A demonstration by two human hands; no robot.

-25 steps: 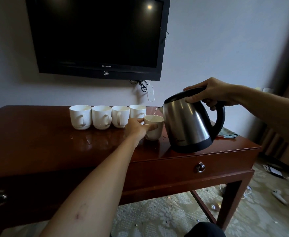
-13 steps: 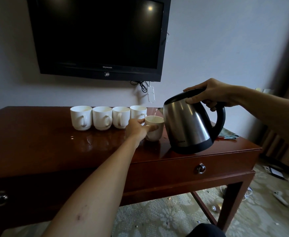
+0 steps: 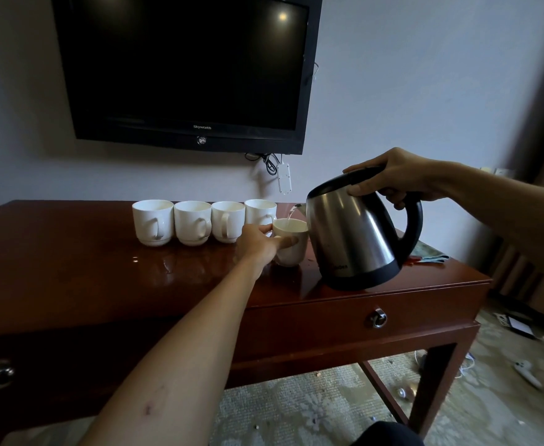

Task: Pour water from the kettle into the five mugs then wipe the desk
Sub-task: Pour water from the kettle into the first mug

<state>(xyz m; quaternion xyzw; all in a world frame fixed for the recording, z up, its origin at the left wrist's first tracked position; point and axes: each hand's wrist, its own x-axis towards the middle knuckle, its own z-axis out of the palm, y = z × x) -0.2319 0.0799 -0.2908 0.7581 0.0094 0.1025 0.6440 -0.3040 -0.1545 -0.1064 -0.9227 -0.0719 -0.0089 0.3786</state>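
Observation:
A steel kettle [image 3: 354, 233] with a black handle is tilted left, my right hand [image 3: 389, 181] gripping its handle and lid. A thin stream of water runs from its spout into a white mug [image 3: 291, 249] standing on the dark wooden desk [image 3: 71, 268]. My left hand [image 3: 259, 243] wraps around that mug's left side. A row of several white mugs [image 3: 188, 225] stands just behind and to the left, handles toward me. A cloth [image 3: 431, 255] lies on the desk's right end, partly hidden behind the kettle.
A black television [image 3: 187, 69] hangs on the wall above the desk, with cables [image 3: 270, 162] dangling below it. Small wet spots [image 3: 164, 263] glisten on the desktop in front of the mugs. Two drawers with ring pulls [image 3: 377, 318] face me. Loose items lie on the carpet [image 3: 525, 371] at right.
Both hands and the kettle keep nearly the same pose; the water stream continues into the held mug. The view shifted only slightly.

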